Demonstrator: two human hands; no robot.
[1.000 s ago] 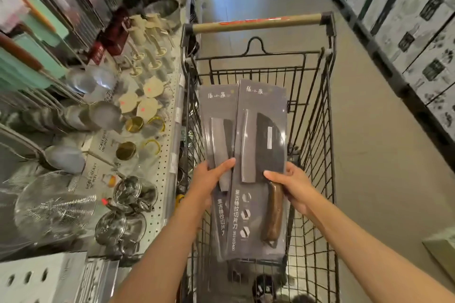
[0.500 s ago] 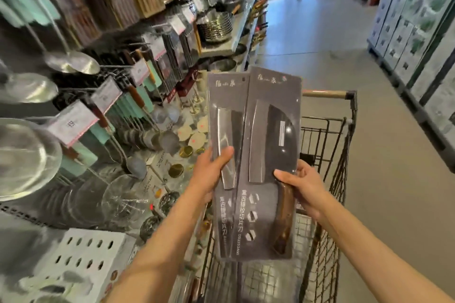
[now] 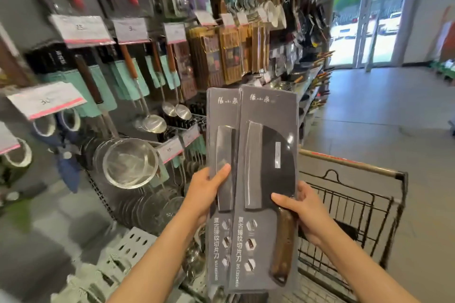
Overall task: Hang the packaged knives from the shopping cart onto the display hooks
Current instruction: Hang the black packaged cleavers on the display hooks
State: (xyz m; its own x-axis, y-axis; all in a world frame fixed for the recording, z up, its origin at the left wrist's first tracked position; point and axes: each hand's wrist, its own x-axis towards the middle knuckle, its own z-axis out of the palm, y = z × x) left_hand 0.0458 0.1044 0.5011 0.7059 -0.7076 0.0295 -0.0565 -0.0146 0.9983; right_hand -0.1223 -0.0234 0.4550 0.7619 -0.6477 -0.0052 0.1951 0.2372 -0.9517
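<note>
Two grey packaged knives stand upright in front of me, overlapping. The front pack (image 3: 269,145) shows a dark cleaver with a brown wooden handle; the rear pack (image 3: 221,135) sticks out on its left. My left hand (image 3: 206,192) grips the rear pack's left edge, thumb across its front. My right hand (image 3: 302,211) grips the front pack's right edge, thumb on the blade. The black wire shopping cart (image 3: 349,204) is below right. Display hooks with price tags (image 3: 81,29) line the rack on the left.
The rack holds hanging ladles (image 3: 172,108), a mesh strainer (image 3: 130,162), teal spatulas, chopstick packs (image 3: 229,54) and red-handled packaged knives at the top. A pale perforated crate (image 3: 118,261) sits low on the left. The aisle floor runs right toward glass doors (image 3: 369,24).
Both hands have lifted the two knife packs up out of the cart. My view has risen from the cart to the hanging rack and the aisle.
</note>
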